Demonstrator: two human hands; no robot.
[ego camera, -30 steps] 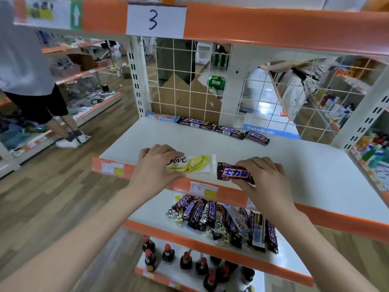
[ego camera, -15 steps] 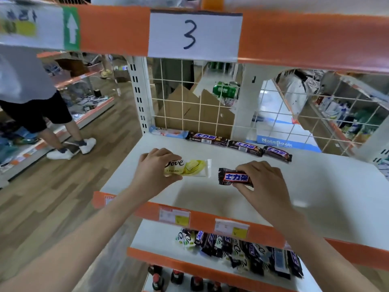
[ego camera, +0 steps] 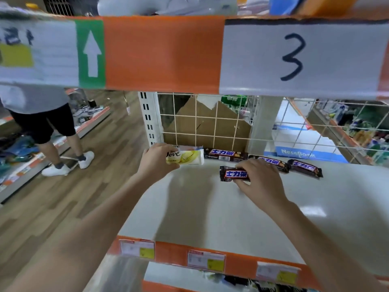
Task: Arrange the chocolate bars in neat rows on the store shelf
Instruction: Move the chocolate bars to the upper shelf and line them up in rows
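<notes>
My left hand (ego camera: 156,160) grips a yellow-white Dove bar (ego camera: 188,158) near the back left of the white shelf (ego camera: 221,211), just in front of a pale bar lying at the wire back (ego camera: 190,147). My right hand (ego camera: 260,182) pinches a dark Snickers bar (ego camera: 234,174) low over the shelf, in front of the back row. That row holds three Snickers bars (ego camera: 224,154), (ego camera: 273,162), (ego camera: 305,167) lying end to end along the wire grid.
An orange shelf edge with a "3" label (ego camera: 294,57) hangs close overhead. Price tags (ego camera: 205,259) line the front lip. More bars lie on the shelf below (ego camera: 252,283). A person (ego camera: 42,123) stands in the aisle at left. A wire grid (ego camera: 210,127) backs the shelf.
Both hands have moved deeper into the shelf toward the back row, carrying the Dove bar and the Snickers bar. The camera has come closer and lower under the upper shelf.
</notes>
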